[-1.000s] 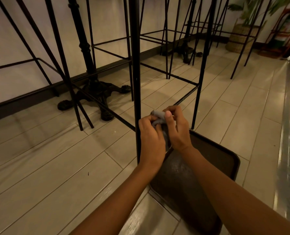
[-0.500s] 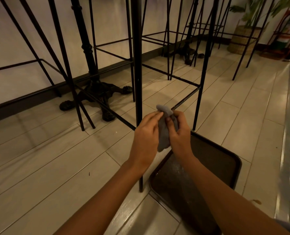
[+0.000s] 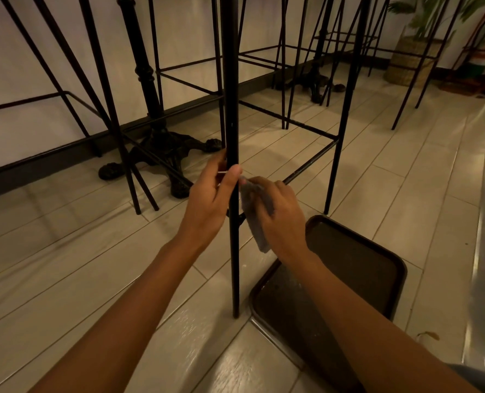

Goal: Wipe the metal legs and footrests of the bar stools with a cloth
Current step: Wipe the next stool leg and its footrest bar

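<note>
The nearest black metal stool leg (image 3: 231,80) runs straight down the middle of the view to the tiled floor. My left hand (image 3: 210,199) grips this leg, thumb across its front, just above the joint where the footrest bars meet it. My right hand (image 3: 278,217) sits right of the leg and holds a small grey cloth (image 3: 254,214), which hangs down beside the joint. The footrest bar (image 3: 311,160) runs from that joint back to the stool's right leg (image 3: 339,131). Whether the cloth touches the leg is unclear.
A dark tray (image 3: 377,251) lies on the floor just right of the leg's foot. An ornate cast table base (image 3: 162,154) stands at the left wall, more stool frames (image 3: 289,80) behind it. A woven planter (image 3: 406,58) sits far right.
Both hands were working the cloth together; now my left hand has left it and taken hold of the stool leg, while my right hand keeps the cloth beside the leg.
</note>
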The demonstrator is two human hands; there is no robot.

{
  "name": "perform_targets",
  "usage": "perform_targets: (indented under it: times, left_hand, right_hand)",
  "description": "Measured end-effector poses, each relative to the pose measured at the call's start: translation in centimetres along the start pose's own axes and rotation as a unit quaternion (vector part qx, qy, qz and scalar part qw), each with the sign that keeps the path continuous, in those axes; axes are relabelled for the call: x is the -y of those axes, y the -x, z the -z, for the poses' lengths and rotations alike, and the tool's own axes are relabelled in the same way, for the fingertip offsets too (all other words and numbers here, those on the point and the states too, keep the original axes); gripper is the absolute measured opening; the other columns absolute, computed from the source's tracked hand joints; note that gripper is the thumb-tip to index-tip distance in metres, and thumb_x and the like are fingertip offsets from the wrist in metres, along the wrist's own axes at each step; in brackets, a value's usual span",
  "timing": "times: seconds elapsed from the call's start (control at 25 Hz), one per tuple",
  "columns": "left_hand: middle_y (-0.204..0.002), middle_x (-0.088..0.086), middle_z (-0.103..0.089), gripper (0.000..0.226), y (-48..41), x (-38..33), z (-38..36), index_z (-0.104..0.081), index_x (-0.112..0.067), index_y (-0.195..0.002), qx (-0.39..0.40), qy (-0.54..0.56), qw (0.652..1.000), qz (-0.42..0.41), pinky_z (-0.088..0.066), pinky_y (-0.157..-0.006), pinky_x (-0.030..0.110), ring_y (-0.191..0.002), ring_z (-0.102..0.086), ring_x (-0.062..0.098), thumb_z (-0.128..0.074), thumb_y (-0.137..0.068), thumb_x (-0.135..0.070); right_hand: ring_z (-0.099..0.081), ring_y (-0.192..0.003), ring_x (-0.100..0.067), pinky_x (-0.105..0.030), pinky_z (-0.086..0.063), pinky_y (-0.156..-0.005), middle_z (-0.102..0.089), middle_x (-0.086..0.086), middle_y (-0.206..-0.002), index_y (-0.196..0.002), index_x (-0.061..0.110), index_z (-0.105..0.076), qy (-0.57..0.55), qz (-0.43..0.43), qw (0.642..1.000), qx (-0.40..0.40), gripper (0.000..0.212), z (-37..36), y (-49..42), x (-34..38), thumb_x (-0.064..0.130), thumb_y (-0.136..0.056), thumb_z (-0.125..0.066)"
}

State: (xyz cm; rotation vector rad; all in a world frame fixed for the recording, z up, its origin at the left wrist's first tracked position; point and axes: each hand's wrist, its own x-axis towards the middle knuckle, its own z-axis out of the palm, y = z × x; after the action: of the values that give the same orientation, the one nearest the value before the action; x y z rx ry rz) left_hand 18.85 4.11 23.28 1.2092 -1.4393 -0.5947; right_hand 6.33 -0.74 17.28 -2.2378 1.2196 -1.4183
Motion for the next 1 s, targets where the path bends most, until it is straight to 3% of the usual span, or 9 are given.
perform_targets:
  times: [0.08, 0.24, 0.44, 0.72, 0.84, 1.0]
  left_hand:
    - [-0.085, -0.005, -0.059, 0.021, -0.2, -0.1, 0.0, -0.046, -0.031, -0.114, 0.004, 0.031, 1.000, -0.003, -0.051, -0.080, 0.019, -0.086, -0.061, 0.007, -0.039, -0.096, -0.026]
    - [-0.082, -0.003, -0.058, 0.024, -0.3, 0.3, -0.2, -0.051, -0.021, -0.118, -0.009, 0.049, 0.999, -0.010, -0.052, -0.078, 0.018, -0.081, -0.061, 0.008, -0.041, -0.096, -0.022]
    - [-0.082, -0.005, -0.058, 0.026, -0.3, 0.6, -0.6, -0.051, -0.018, -0.119, -0.022, 0.065, 0.997, -0.017, -0.050, -0.079, 0.016, -0.081, -0.060, 0.005, -0.041, -0.096, -0.018]
    - [-0.082, -0.001, -0.057, 0.025, -0.2, 0.7, -0.8, -0.050, -0.018, -0.119, -0.029, 0.066, 0.997, -0.028, -0.051, -0.078, 0.017, -0.080, -0.058, 0.010, -0.040, -0.096, -0.017]
    - [-0.081, -0.002, -0.056, 0.024, -0.2, 0.7, -0.9, -0.050, -0.020, -0.118, -0.031, 0.063, 0.997, -0.028, -0.051, -0.076, 0.017, -0.078, -0.058, 0.009, -0.040, -0.096, -0.018]
    - [-0.079, -0.004, -0.053, 0.028, -0.2, 0.9, -1.2, -0.048, -0.015, -0.122, -0.039, 0.044, 0.998, -0.030, -0.049, -0.074, 0.015, -0.075, -0.055, 0.004, -0.037, -0.097, -0.021]
  right_hand:
    - [-0.048, -0.086, -0.021, -0.029, -0.042, -0.068, -0.057, -0.009, -0.095, -0.117, 0.014, -0.058, 0.044, 0.018, 0.998, 0.040, 0.041, -0.6, 0.6, 0.1, 0.033, -0.088, -0.035]
    - [-0.042, -0.101, -0.023, -0.016, -0.028, -0.084, -0.058, -0.011, -0.111, -0.121, 0.015, -0.057, 0.041, 0.020, 0.997, 0.070, 0.042, -1.4, 1.5, 0.0, 0.030, -0.089, -0.035]
    - [-0.049, -0.092, -0.024, -0.005, -0.029, -0.085, -0.060, -0.014, -0.096, -0.107, 0.008, -0.065, -0.022, 0.004, 0.999, 0.039, 0.033, -2.0, 1.8, 0.4, 0.020, -0.087, -0.042]
    - [-0.048, -0.096, -0.026, -0.002, -0.027, -0.088, -0.059, -0.017, -0.098, -0.105, 0.008, -0.067, 0.014, 0.006, 0.999, 0.037, 0.027, -1.9, 1.4, -0.1, 0.011, -0.085, -0.049]
    - [-0.047, -0.098, -0.029, -0.001, -0.028, -0.085, -0.059, -0.017, -0.101, -0.104, 0.008, -0.067, 0.019, -0.024, 0.999, 0.042, 0.032, -1.3, 0.5, -0.3, 0.015, -0.086, -0.043]
    - [-0.039, -0.095, -0.018, 0.000, -0.026, -0.086, -0.058, -0.017, -0.099, -0.106, 0.008, -0.067, -0.009, -0.024, 1.000, 0.013, 0.044, -0.7, 0.2, 0.0, 0.026, -0.084, -0.032]
